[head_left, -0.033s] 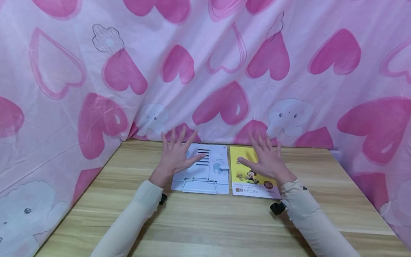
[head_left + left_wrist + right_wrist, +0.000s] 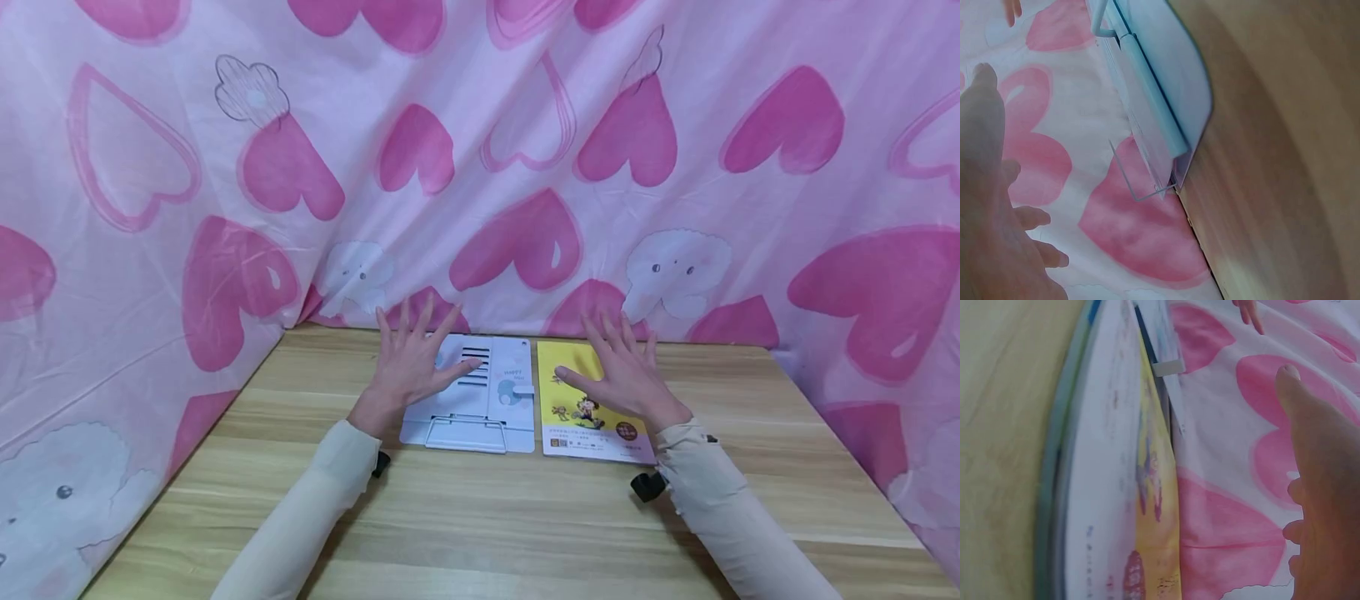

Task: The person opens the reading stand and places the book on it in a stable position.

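Note:
A white folding book stand point(image 2: 513, 429) with slots, a wire rest at its near edge and a small elephant print lies flat on the table. My left hand point(image 2: 405, 371) hovers over its left side, fingers spread and holding nothing. In the left wrist view, a gap separates that hand point(image 2: 985, 181) from the stand point(image 2: 1154, 94). Just right of the stand lies a yellow and white book point(image 2: 581, 437) with cartoon figures on its cover. Above it is my right hand point(image 2: 626, 379), fingers apart and grasping nothing. The right wrist view shows the book point(image 2: 1104, 462) edge-on, away from the hand point(image 2: 1325, 469).
The wooden table point(image 2: 480, 525) carries the stand and book near its far edge. A pink cloth point(image 2: 510, 100) with hearts and white animal prints hangs behind and along both sides. Under the right wrist is a black device point(image 2: 647, 486); a similar one sits at the left wrist.

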Motion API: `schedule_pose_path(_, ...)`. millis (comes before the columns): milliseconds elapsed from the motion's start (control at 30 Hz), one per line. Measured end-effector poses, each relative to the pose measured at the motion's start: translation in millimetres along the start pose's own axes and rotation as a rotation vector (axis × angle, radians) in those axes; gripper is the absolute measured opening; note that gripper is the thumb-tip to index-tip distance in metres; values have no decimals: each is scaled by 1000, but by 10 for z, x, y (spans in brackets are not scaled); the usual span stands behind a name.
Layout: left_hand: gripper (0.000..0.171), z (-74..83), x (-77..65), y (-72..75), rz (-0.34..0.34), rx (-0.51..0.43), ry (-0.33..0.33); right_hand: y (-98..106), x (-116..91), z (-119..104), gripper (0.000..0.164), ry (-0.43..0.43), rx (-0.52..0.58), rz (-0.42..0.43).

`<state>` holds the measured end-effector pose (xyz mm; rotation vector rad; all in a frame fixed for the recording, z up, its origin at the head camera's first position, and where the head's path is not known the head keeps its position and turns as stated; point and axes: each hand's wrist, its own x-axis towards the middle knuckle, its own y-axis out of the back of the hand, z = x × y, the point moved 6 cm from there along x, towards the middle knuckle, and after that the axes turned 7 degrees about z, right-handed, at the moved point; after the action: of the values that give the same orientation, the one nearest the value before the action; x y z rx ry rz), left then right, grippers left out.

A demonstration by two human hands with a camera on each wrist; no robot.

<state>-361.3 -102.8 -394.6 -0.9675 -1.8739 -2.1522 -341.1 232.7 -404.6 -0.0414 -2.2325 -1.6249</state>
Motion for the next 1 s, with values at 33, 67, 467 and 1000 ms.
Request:
schedule_pose_path(33, 100, 4, -2, 2, -1, 1, -3, -2, -3, 0, 110, 4, -6, 2)
schedule_pose_path(67, 101, 9, -3, 8, 0, -2, -5, -5, -6, 0, 110, 6, -7, 4)
schedule_pose_path(467, 100, -47, -128, 52, -52, -20, 16, -43, -40, -9, 110, 27, -16, 42)
schedule_pose_path(1000, 53, 115, -245, -27, -223, -405, -94, 21, -101, -257, 86, 96, 190, 134)
